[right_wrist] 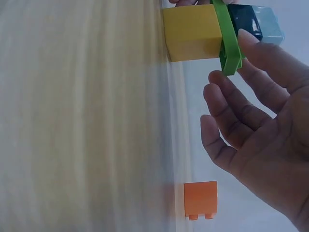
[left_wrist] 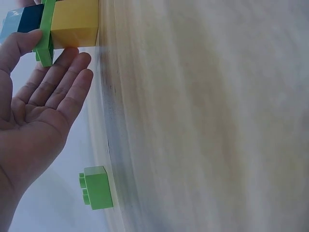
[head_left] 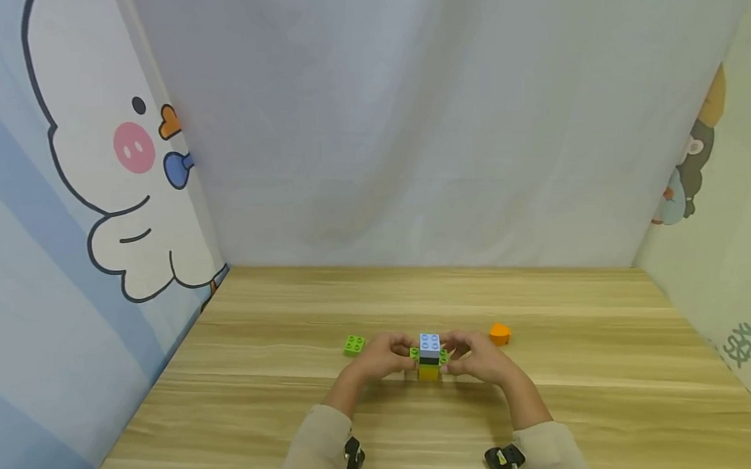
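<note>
A small stack of toy building blocks stands upright on the table between my hands. From the bottom it has a yellow block (right_wrist: 193,34), a wider flat green plate (left_wrist: 46,36), a black block (right_wrist: 245,22) and a light blue block (head_left: 429,344) with studs on top. My left hand (head_left: 386,356) pinches the left end of the green plate, thumb on its upper side and the other fingers loosely extended. On the opposite end, my right hand (head_left: 478,357) holds the plate between thumb and index finger, its remaining fingers spread below.
To the left of the stack lies a green block (head_left: 354,345) with studs up. An orange block (head_left: 499,334) lies to the right, just beyond my right hand. The wood-grain table (head_left: 435,442) meets a pale curtain (head_left: 422,155) at the back, with printed cloths at both sides.
</note>
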{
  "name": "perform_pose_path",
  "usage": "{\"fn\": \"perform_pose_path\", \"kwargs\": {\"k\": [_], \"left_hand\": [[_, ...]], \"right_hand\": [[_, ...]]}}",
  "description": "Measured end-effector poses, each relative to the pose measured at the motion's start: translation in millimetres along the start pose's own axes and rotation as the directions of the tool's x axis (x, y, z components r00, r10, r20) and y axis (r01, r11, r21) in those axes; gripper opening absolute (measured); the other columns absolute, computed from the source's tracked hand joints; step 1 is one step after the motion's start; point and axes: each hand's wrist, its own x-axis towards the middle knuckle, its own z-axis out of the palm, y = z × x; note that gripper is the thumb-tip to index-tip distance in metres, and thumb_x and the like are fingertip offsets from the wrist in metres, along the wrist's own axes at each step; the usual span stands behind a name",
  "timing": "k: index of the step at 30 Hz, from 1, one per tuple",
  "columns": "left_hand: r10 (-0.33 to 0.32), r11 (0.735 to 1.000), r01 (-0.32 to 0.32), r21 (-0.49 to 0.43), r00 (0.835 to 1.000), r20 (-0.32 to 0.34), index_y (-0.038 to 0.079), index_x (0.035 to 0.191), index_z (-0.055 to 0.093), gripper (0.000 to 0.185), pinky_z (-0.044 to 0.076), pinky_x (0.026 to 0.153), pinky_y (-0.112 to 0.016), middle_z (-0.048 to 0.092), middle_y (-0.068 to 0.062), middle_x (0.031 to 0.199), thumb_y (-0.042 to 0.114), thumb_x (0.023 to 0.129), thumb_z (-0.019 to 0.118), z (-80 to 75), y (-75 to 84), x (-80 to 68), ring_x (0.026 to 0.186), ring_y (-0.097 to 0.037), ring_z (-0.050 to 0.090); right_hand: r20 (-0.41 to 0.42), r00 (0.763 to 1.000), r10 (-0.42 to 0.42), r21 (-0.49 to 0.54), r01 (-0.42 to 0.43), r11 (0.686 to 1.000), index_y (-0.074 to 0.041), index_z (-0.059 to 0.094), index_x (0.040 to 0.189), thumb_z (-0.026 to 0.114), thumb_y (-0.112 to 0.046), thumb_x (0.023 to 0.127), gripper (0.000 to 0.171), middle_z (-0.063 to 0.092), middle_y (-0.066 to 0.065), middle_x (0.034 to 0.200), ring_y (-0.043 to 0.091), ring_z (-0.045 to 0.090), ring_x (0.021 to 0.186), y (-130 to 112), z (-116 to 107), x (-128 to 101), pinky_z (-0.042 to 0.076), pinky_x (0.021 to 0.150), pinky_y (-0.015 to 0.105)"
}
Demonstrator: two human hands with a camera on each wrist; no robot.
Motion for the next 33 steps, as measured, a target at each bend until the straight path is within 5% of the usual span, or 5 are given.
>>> {"fn": "perform_pose_path", "kwargs": {"k": [33], "left_hand": [[0.034,0.999,-0.034,0.02,0.999,0.003,-0.004,0.121,0.067,0.041,0.058,0.091,-0.041,0.072,-0.016,0.112,0.0,0.083,0.081,-5.9,5.7,-2.3,0.104,-0.026,0.067]], "right_hand": [[0.038,0.999,-0.031,-0.07,0.033,0.997,0.011,0.07,0.109,0.077,0.001,0.085,0.027,0.071,0.009,0.094,0.016,0.058,0.079,-2.0,1.7,8.7,0.05,0.07,0.028]]}}
